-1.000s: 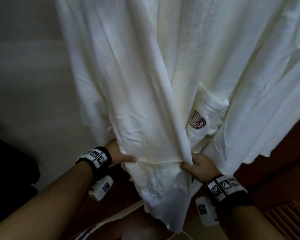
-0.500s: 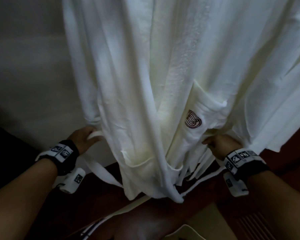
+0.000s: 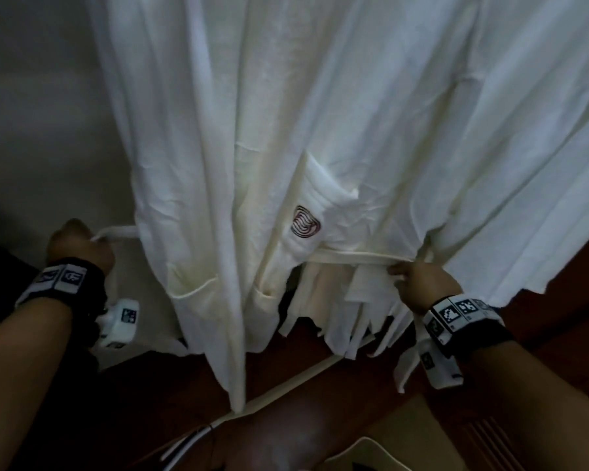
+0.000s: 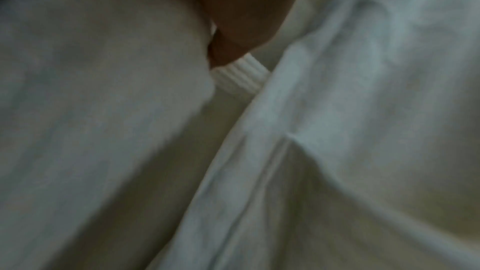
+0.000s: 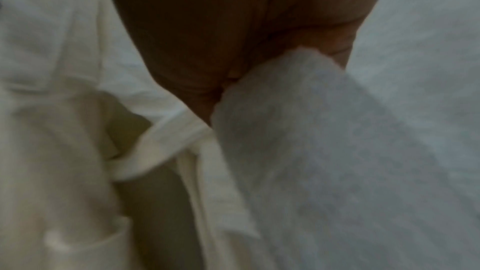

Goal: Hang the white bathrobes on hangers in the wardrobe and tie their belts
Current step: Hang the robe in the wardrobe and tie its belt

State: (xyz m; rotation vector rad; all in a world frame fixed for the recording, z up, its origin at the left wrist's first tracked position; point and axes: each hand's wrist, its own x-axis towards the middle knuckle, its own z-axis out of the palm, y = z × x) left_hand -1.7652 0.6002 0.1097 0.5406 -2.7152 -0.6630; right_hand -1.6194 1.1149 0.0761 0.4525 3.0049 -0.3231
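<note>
A white bathrobe (image 3: 238, 137) hangs in front of me, its pocket bearing a dark red logo (image 3: 305, 227). Its white belt (image 3: 361, 258) runs taut across the front below the pocket. My left hand (image 3: 79, 246) grips the left end of the belt (image 3: 116, 232) beside the robe's left edge. In the left wrist view my fingers (image 4: 233, 28) pinch the ribbed belt (image 4: 239, 77). My right hand (image 3: 419, 280) holds the belt's right part at the robe's right side. The right wrist view shows that hand (image 5: 233, 48) closed around the white belt (image 5: 166, 143). More white robe cloth (image 3: 510, 130) hangs on the right.
A pale wall (image 3: 41, 130) stands behind the robe on the left. Below lies a dark brown wooden floor (image 3: 320, 402) with a white cable (image 3: 191, 443). A slatted wooden part (image 3: 497, 443) sits at bottom right.
My hands left the robe's front edges and moved apart, each taking a belt end. The belt is now pulled taut across the robe's front.
</note>
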